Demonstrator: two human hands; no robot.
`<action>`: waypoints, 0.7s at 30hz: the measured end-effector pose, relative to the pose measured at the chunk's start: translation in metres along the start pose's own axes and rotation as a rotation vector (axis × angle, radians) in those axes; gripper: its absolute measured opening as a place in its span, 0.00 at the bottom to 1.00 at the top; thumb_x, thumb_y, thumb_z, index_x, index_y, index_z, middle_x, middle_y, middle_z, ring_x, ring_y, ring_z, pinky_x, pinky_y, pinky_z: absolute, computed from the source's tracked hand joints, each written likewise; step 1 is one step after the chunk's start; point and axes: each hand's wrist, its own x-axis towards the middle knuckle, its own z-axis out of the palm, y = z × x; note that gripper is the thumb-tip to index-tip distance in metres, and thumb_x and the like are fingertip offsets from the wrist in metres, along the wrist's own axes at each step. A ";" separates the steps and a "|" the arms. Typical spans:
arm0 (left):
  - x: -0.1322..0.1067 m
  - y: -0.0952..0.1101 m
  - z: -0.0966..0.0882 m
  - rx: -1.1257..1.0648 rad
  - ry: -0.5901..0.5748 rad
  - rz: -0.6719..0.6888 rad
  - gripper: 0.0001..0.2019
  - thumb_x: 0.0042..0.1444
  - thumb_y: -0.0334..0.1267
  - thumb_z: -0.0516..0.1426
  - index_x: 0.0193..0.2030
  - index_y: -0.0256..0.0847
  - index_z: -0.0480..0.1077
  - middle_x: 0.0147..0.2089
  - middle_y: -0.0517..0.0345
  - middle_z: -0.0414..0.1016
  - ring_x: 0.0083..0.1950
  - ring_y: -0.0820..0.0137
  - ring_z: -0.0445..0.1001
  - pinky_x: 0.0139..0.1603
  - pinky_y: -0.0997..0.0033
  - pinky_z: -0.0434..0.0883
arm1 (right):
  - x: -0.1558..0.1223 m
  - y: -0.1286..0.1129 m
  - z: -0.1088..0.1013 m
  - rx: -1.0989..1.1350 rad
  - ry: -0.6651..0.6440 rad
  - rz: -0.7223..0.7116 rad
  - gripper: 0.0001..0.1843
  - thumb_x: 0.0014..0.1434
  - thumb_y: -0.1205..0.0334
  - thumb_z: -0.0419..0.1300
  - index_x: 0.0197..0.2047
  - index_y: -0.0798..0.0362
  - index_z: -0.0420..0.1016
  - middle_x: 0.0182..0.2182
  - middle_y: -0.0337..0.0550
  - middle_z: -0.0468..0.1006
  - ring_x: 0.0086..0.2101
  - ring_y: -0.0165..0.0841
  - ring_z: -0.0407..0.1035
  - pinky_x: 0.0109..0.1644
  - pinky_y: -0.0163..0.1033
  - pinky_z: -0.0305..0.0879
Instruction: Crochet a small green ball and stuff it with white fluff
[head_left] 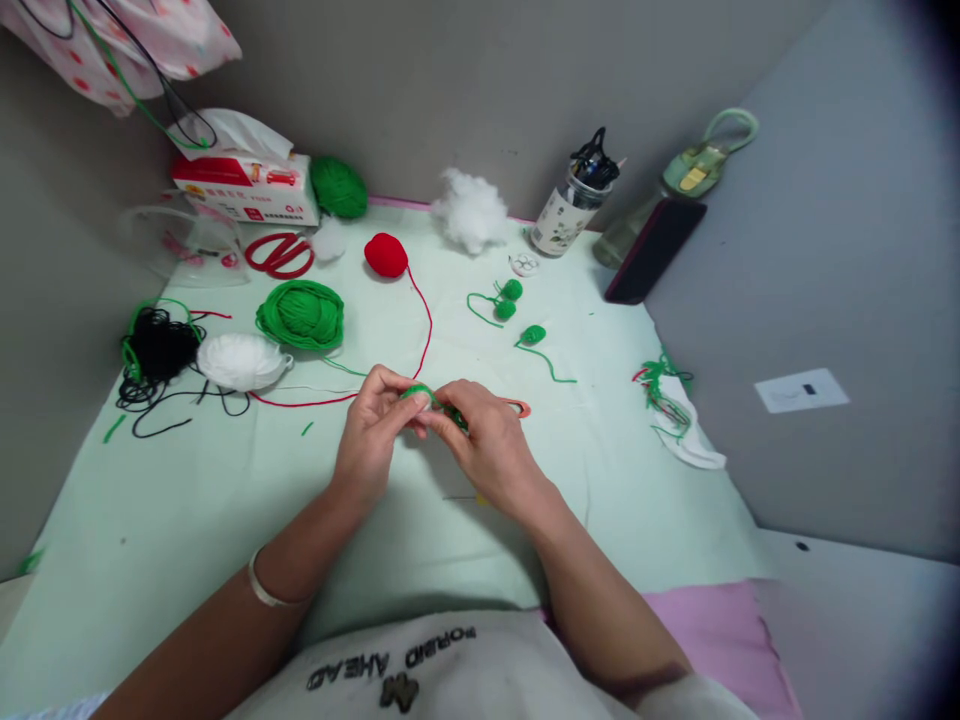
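Observation:
A small green knitted or crocheted piece (417, 392) is pinched between both hands near the middle of the table. White shows at its edge by my left thumb. My left hand (373, 430) is closed on its left side. My right hand (487, 435) closes on the right side, with green yarn under its fingers. An orange loop-shaped handle (519, 407) pokes out beyond my right hand; whether I hold it is hidden. Below that hand lies a thin needle-like tool with a yellow part (481, 499). Red yarn (307, 403) runs along the table to my left hand.
Left are a green yarn skein (301, 315), white yarn (241, 361), tangled black yarn (161, 345) and red scissors (280, 256). Behind stand a red yarn ball (386, 256), white stuffing (472, 212), a pen jar (566, 212), a bottle and a phone (656, 250). Small green pieces (533, 335) lie right.

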 end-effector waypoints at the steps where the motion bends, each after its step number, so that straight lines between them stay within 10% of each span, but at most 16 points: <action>1: 0.000 0.000 0.000 0.002 -0.012 -0.002 0.10 0.56 0.37 0.67 0.37 0.42 0.68 0.27 0.67 0.76 0.25 0.75 0.73 0.28 0.76 0.69 | 0.001 0.000 0.000 0.032 -0.018 0.015 0.11 0.69 0.61 0.60 0.33 0.51 0.71 0.30 0.38 0.74 0.33 0.32 0.67 0.39 0.37 0.59; 10: -0.002 0.001 -0.001 0.020 -0.146 0.006 0.12 0.58 0.40 0.67 0.45 0.43 0.70 0.30 0.65 0.76 0.33 0.72 0.78 0.40 0.72 0.72 | 0.004 0.001 -0.002 0.291 0.096 0.243 0.17 0.66 0.54 0.62 0.27 0.51 0.71 0.19 0.30 0.69 0.21 0.26 0.56 0.28 0.35 0.50; 21: -0.002 -0.002 -0.003 0.124 -0.067 0.116 0.13 0.57 0.43 0.67 0.42 0.39 0.73 0.34 0.58 0.76 0.35 0.69 0.74 0.38 0.70 0.70 | -0.008 -0.014 0.012 0.102 0.027 0.058 0.13 0.68 0.64 0.54 0.30 0.51 0.70 0.24 0.35 0.70 0.25 0.29 0.59 0.33 0.37 0.52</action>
